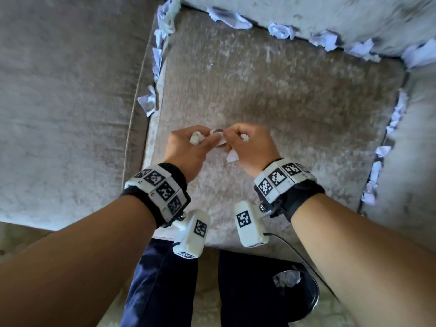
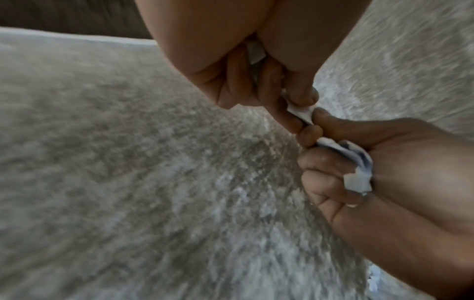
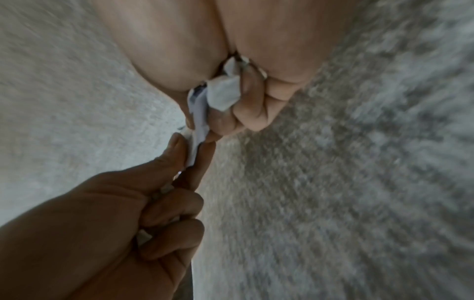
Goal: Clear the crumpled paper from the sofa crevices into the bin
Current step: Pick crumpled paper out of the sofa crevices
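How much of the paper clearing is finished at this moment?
Done: the bin on the floor already holds some crumpled paper. In hand: the left hand and right hand each grip paper and pinch one piece between them. Left: many paper wads in the left crevice, the back crevice and the right crevice.

A home sitting room, by the look of it: a plush grey-brown sofa [image 1: 271,86] with a seat cushion, back cushion and padded arms fills the head view, and pale patterned carpet [image 1: 207,300] shows below its front edge by the person's legs.
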Demonstrator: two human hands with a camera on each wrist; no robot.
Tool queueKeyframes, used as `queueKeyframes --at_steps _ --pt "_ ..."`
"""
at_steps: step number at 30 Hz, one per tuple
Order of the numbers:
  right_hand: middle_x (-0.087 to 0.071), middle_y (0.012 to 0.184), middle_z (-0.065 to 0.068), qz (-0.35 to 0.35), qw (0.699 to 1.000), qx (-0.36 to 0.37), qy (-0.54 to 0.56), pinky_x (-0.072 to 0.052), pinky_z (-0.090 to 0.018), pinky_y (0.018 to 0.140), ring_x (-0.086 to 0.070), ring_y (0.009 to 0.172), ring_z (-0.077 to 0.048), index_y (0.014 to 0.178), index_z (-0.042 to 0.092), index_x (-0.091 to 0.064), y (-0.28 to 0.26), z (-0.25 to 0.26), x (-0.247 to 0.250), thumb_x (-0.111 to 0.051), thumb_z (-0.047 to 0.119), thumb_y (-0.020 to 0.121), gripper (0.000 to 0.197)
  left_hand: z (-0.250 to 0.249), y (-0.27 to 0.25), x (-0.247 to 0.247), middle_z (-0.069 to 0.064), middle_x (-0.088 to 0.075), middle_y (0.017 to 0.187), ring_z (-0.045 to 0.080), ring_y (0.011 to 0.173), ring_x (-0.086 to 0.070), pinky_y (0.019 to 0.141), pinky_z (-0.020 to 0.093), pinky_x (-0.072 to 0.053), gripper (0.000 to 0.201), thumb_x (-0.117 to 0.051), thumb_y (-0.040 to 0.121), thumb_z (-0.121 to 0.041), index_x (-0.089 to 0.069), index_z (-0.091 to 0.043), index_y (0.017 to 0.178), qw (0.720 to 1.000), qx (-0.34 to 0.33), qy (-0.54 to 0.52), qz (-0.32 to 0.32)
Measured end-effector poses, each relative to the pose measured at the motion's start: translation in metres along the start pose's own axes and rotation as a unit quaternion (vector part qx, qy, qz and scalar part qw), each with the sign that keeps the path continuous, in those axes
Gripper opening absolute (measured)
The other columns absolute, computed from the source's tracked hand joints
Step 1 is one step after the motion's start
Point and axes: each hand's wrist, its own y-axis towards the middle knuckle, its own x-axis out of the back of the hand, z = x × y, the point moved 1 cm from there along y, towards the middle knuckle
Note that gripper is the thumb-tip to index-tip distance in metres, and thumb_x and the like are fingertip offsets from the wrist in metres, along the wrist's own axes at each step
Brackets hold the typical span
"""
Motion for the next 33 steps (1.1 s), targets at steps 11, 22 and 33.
queueKeyframes --at_steps 11,22,33 --pt "-0.066 0.064 0.011 -0.047 0.999 0.006 0.025 -0.06 -0.031 0.061 -0.066 0.057 -0.005 0.078 0.02 -0.072 -0.009 -0.022 0.048 -0.06 0.015 0.093 0.02 -0.027 -0.003 -0.051 -0.005 -0.068 0.065 0.01 0.051 -0.052 0.054 0.027 -0.043 0.016 -0.069 0.09 -0.032 -0.078 -0.026 0.078 0.999 0.0 0.049 -0.001" --pt "-0.064 0.066 0.016 -0.045 0.997 0.053 -0.018 -0.049 -0.015 0.062 -0.065 0.064 -0.004 0.087 0.019 -0.076 -0.009 -0.036 0.059 -0.065 0.016 0.09 0.012 -0.023 0.004 -0.067 -0.004 -0.071 0.073 0.01 0.057 -0.057 0.059 0.03 -0.048 0.012 -0.07 0.089 -0.028 -0.076 -0.027 0.078 0.996 -0.003 0.087 -0.004" --pt "-0.065 0.068 0.008 -0.047 0.998 0.006 -0.033 -0.036 -0.009 0.044 -0.055 0.047 0.003 0.082 0.017 -0.069 -0.008 -0.043 0.06 -0.058 0.022 0.094 0.016 -0.029 0.003 -0.069 -0.001 -0.069 0.076 0.022 0.057 -0.05 0.055 0.034 -0.046 0.015 -0.071 0.09 -0.022 -0.068 -0.023 0.075 0.992 -0.013 0.118 0.039"
